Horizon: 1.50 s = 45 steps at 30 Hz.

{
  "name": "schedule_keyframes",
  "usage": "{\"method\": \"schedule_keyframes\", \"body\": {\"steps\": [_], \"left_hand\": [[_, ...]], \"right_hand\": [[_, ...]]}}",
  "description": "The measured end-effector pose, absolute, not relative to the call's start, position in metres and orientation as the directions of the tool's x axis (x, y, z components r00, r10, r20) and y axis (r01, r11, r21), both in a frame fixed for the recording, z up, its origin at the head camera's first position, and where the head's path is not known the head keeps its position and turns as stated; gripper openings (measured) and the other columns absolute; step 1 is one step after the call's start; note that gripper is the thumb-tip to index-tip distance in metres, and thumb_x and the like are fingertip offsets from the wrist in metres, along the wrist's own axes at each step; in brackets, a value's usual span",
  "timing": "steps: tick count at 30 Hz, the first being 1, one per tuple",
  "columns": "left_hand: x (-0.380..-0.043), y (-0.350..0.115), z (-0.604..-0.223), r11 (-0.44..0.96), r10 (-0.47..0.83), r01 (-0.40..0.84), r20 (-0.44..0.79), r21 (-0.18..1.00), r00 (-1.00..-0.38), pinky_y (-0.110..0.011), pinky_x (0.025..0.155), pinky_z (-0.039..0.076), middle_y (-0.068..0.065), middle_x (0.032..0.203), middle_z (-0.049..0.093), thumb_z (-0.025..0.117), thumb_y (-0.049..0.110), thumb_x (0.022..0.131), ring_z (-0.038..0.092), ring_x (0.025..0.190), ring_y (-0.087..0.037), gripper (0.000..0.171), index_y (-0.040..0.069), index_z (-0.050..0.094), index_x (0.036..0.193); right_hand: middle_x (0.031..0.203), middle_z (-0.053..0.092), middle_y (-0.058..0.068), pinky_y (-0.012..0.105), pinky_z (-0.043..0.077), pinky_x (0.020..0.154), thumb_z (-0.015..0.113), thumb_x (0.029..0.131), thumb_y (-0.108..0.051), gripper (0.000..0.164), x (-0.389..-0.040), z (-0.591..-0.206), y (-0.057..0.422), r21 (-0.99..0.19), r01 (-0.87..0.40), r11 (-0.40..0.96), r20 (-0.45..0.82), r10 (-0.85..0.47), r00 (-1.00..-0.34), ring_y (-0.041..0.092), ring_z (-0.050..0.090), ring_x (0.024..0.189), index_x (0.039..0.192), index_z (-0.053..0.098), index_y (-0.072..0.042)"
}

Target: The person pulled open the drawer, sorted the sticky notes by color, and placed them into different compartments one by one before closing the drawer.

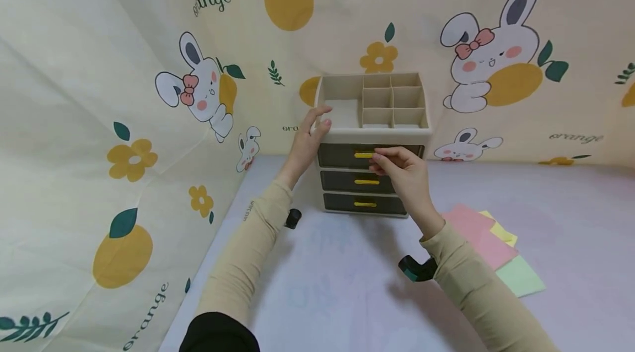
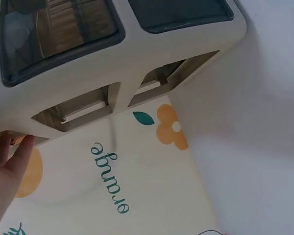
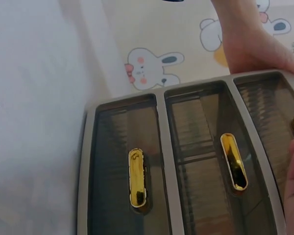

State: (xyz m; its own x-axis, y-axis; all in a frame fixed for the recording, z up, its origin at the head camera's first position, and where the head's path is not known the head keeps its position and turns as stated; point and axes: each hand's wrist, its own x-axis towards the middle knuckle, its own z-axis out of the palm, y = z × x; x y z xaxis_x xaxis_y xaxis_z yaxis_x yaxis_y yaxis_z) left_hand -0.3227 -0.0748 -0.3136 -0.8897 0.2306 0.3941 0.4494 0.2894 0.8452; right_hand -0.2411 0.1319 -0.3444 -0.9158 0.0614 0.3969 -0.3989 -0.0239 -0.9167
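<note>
Head view: right hand seemingly pinches the top handle, left hand, uncurled, braces the organizer, as a pull would likely require.

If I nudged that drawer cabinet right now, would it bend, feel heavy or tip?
The drawer cabinet would probably stay stiff, looking straight-edged and rigid. It's likely light for its size, given the side openings and empty top compartments. A high push might tip it, though the left hand holding it could prevent that.
</note>
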Motion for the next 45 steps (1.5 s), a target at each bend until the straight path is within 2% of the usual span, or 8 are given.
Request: {"method": "schedule_keyframes", "body": {"steps": [8, 19, 26, 35, 42, 45], "left_hand": [[-0.322, -0.074, -0.318, 0.283, 0.231, 0.471, 0.417, 0.836, -0.879, -0.052, 0.111, 0.024, 0.002, 0.146, 0.038, 0.04, 0.04, 0.092, 0.027, 0.141, -0.021, 0.044, 0.025, 0.044, 0.133], [-0.325, -0.075, -0.315, 0.284, 0.244, 0.471, 0.412, 0.835, -0.878, -0.05, 0.111, 0.025, 0.002, 0.146, 0.037, 0.039, 0.042, 0.091, 0.029, 0.14, -0.02, 0.047, 0.024, 0.043, 0.134], [-0.323, -0.079, -0.311, 0.258, 0.316, 0.444, 0.359, 0.858, -0.878, -0.047, 0.115, 0.018, 0.004, 0.149, 0.032, 0.038, 0.036, 0.096, 0.021, 0.143, -0.015, 0.042, 0.025, 0.04, 0.137], [-0.308, -0.082, -0.296, 0.213, 0.341, 0.439, 0.355, 0.873, -0.871, -0.046, 0.115, 0.018, -0.005, 0.149, 0.03, 0.039, 0.023, 0.097, 0.02, 0.143, -0.02, 0.042, 0.011, 0.038, 0.137], [-0.325, -0.08, -0.309, 0.225, 0.33, 0.461, 0.378, 0.858, -0.865, -0.046, 0.114, 0.02, 0.001, 0.148, 0.031, 0.04, 0.029, 0.097, 0.021, 0.142, -0.016, 0.04, 0.02, 0.041, 0.136], [-0.326, -0.08, -0.312, 0.228, 0.321, 0.476, 0.396, 0.849, -0.86, -0.047, 0.114, 0.02, 0.002, 0.147, 0.032, 0.04, 0.03, 0.097, 0.022, 0.141, -0.016, 0.04, 0.021, 0.041, 0.135]], "right_hand": [[0.078, 0.072, -0.006, 0.022, 0.056, 0.065, 0.065, 0.085, -0.014, 0.029, -0.241, -0.346, 0.132, -0.927, -0.366, -0.084, 0.361, 0.076, -0.93, 0.008, 0.069, 0.067, 0.103, 0.064, 0.009], [0.078, 0.072, -0.007, 0.021, 0.055, 0.065, 0.066, 0.084, -0.018, 0.028, -0.237, -0.345, 0.133, -0.933, -0.357, -0.047, 0.354, 0.059, -0.933, 0.007, 0.069, 0.069, 0.104, 0.066, 0.003], [0.079, 0.073, -0.006, 0.025, 0.056, 0.066, 0.067, 0.083, -0.016, 0.031, -0.227, -0.345, 0.135, -0.931, -0.361, -0.062, 0.36, 0.02, -0.933, 0.009, 0.07, 0.069, 0.105, 0.065, 0.005], [0.081, 0.073, -0.005, 0.027, 0.056, 0.068, 0.066, 0.084, -0.014, 0.031, -0.209, -0.34, 0.136, -0.931, -0.362, -0.045, 0.364, -0.024, -0.931, 0.011, 0.07, 0.072, 0.106, 0.064, 0.008], [0.081, 0.073, -0.005, 0.031, 0.056, 0.067, 0.065, 0.084, -0.01, 0.028, -0.192, -0.338, 0.139, -0.925, -0.379, -0.007, 0.379, -0.048, -0.924, 0.014, 0.071, 0.071, 0.105, 0.063, 0.01], [0.081, 0.073, -0.005, 0.031, 0.056, 0.066, 0.063, 0.085, -0.008, 0.026, -0.186, -0.338, 0.139, -0.918, -0.396, 0.007, 0.394, -0.073, -0.916, 0.015, 0.071, 0.072, 0.104, 0.063, 0.01]]}}
